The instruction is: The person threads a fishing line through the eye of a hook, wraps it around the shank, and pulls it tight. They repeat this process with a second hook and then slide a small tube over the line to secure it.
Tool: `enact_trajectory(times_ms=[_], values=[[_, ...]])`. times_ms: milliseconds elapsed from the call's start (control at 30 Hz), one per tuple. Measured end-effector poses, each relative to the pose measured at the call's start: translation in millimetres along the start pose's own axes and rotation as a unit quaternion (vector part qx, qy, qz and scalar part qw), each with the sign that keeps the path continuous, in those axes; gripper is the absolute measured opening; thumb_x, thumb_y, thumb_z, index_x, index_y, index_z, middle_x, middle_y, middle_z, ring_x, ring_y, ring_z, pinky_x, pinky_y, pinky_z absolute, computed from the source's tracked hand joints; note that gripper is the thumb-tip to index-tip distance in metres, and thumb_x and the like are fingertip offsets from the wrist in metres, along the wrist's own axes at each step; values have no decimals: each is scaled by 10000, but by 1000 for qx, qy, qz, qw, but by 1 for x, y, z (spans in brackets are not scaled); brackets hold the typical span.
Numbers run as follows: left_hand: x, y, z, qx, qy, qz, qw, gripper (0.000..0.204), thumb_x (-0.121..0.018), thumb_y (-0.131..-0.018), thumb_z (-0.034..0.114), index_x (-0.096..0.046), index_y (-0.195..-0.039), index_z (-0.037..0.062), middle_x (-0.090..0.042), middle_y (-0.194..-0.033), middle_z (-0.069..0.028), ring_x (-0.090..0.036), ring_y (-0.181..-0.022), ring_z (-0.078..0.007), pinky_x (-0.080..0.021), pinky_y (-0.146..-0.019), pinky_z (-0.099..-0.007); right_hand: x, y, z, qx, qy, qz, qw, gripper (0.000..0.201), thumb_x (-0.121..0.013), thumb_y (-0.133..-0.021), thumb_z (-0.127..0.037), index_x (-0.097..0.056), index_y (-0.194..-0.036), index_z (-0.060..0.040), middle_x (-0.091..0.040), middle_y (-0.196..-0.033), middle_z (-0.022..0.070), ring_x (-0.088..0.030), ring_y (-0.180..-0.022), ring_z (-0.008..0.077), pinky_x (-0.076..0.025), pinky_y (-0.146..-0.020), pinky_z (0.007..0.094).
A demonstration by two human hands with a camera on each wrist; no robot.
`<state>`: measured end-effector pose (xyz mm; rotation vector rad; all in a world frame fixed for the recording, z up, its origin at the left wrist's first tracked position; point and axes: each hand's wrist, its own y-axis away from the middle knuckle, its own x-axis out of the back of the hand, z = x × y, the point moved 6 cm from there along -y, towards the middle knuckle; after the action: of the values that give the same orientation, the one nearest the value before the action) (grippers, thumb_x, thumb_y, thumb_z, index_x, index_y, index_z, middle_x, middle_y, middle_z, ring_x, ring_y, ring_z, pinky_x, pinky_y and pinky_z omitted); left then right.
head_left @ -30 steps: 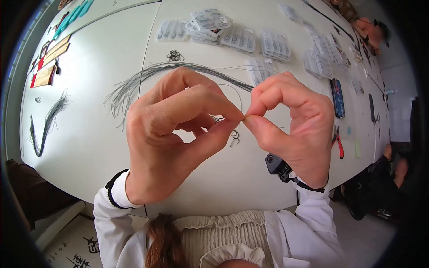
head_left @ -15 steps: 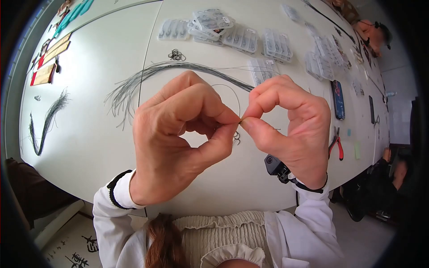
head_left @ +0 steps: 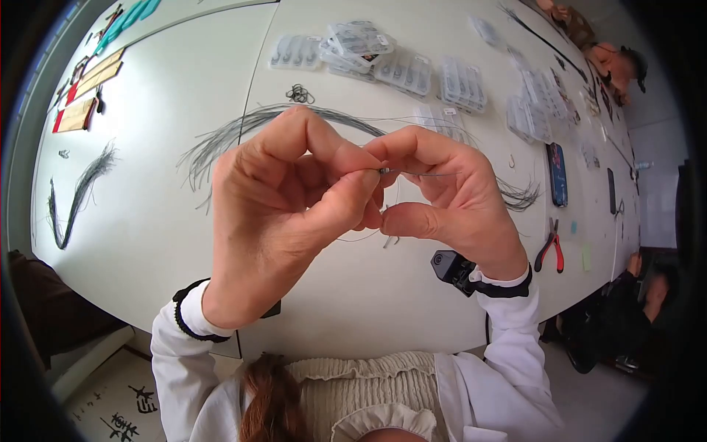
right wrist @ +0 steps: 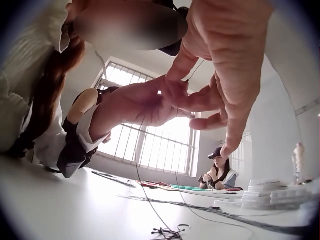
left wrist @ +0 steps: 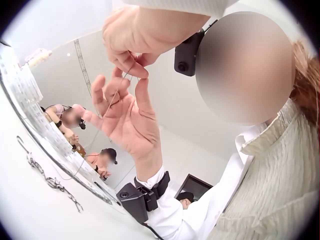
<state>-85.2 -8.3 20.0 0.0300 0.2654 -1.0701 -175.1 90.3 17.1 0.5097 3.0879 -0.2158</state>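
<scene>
My left hand [head_left: 272, 214] pinches a small dark metallic piece [head_left: 384, 171] with thumb and forefinger, where a thin line [head_left: 431, 175] comes out. Most of the piece is hidden by the fingertips. From there the line runs rightward across my right hand [head_left: 460, 195], whose forefinger reaches close to the left fingertips while its thumb stands apart below. In the left wrist view the fingers of the right hand [left wrist: 127, 117] are spread, and the line crosses its palm. Below the hands, small hooks [right wrist: 167, 232] lie on the table.
A long bundle of grey strands [head_left: 250, 121] curves across the table behind the hands. Clear plastic boxes [head_left: 401, 70] are stacked at the back. Pliers with red handles [head_left: 551, 250] and a blue case [head_left: 557, 175] lie to the right. A smaller strand bundle [head_left: 77, 188] is at left.
Earlier both hands' thumbs and forefingers met at one point, each in a pinch. The right thumb has since dropped away from its forefinger, and the dark piece now shows at the left fingertips.
</scene>
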Motion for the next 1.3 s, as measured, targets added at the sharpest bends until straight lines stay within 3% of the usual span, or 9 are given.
enact_trajectory(times_ms=[67,100,400,800,1033,1133,1233,1267,1300], values=[[1,-1,-1,19,12,-3,1000,55,-565,-786,-22,-529,-750,1,-491,-744,-23,-538,-525,-84,-461,-489,-207,2,3,12,-100,-137,-2,986,178,-655,-812,-108,-612,-940,8,-616,-842,56,-582,-760,108,-474,-698,240],[0,-1,0,20,12,-3,1000,55,-565,-786,-22,-529,-750,1,-491,-744,-23,-538,-525,-84,-461,-489,-207,2,2,14,-63,-106,50,991,108,-616,-846,-94,-622,-864,13,-617,-761,46,-566,-642,97,-475,-599,221],[-7,5,-3,16,28,-9,999,77,-544,-768,-83,-515,-745,-16,-482,-770,-53,-554,-520,-89,-452,-445,-187,-4,9,17,-191,-196,-1,962,110,-634,-803,-108,-627,-802,2,-625,-711,49,-538,-578,96,-421,-563,209],[-8,5,11,-157,-194,-34,968,120,-510,-724,-163,-507,-747,-45,-468,-788,-71,-523,-528,-79,-421,-440,-186,-7,13,4,-151,-148,38,977,68,-621,-786,-42,-621,-753,17,-597,-671,31,-514,-569,73,-410,-523,201],[-4,3,8,-93,-79,-1,993,89,-544,-759,-140,-540,-776,-53,-506,-814,-82,-537,-540,-85,-443,-469,-192,-8,15,5,-104,-132,69,983,82,-625,-804,-48,-618,-741,3,-588,-664,2,-496,-531,51,-393,-485,196],[0,1,4,-54,-41,20,998,71,-576,-776,-121,-556,-806,-59,-527,-810,-82,-564,-556,-100,-460,-483,-193,-7,17,0,-79,18,125,989,52,-628,-783,-19,-614,-736,-3,-582,-635,21,-484,-495,56,-366,-444,204],[1,1,4,-74,-71,19,995,71,-589,-774,-121,-565,-803,-61,-534,-772,-73,-584,-572,-112,-473,-494,-195,-21,27,-29,206,459,214,838,56,-642,-690,14,-615,-730,-15,-424,-575,28,-400,-435,91,-296,-372,199],[2,1,4,-67,-75,21,995,72,-586,-772,-128,-568,-795,-63,-536,-756,-69,-585,-571,-111,-475,-497,-195,-21,28,-25,206,459,214,838,56,-642,-690,14,-615,-730,-15,-424,-575,28,-400,-435,91,-296,-372,199],[2,2,4,-60,-79,24,995,74,-584,-770,-135,-571,-788,-64,-537,-740,-66,-585,-571,-109,-477,-499,-195,-29,32,-28,265,557,213,758,76,-644,-674,13,-624,-744,-10,-392,-583,11,-378,-437,82,-279,-363,192]])
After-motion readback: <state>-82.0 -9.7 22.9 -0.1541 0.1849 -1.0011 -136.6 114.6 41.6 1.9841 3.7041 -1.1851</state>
